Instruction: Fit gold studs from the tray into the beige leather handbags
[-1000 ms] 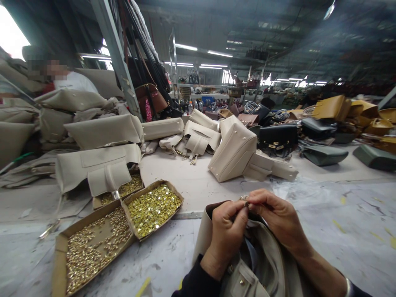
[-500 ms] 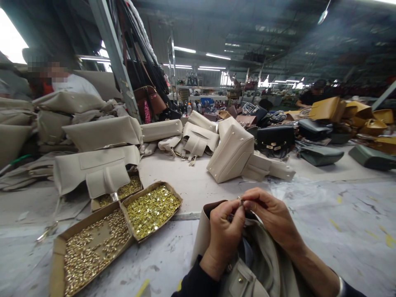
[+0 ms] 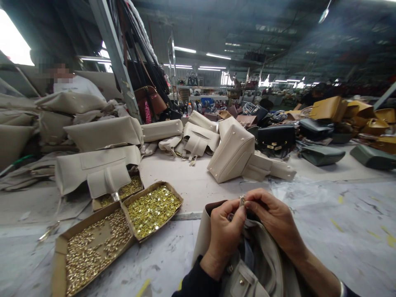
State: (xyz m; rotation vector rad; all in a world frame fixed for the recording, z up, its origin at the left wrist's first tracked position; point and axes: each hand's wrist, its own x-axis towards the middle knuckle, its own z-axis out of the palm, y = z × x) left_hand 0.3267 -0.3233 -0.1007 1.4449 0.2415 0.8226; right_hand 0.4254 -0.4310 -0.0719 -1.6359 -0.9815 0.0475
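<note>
A beige handbag (image 3: 260, 251) stands on the table in front of me, its upper edge slack and folded. Over its opening, my left hand (image 3: 227, 231) pinches a small pale strap end (image 3: 242, 200) between thumb and forefinger. My right hand (image 3: 274, 218) meets it there, thumb and fingertips closed at the same tip. Whether a tiny metal part is between the right fingertips is too small to tell. To the left, a cardboard tray (image 3: 60, 264) holds rounded gold studs, and a smaller cardboard tray (image 3: 177, 208) holds brighter gold screws or rivets.
A flat beige bag piece (image 3: 95, 163) partly covers a third tray behind these two. Several beige bags (image 3: 232, 152) lie across the middle. Dark bags (image 3: 275, 138) and mustard bags (image 3: 328, 109) are heaped at the right. A person (image 3: 77, 86) is at the back left.
My right fingertips have shifted slightly, and more of the pale strap end shows between the hands. The person at the back left has moved a little to the right.
</note>
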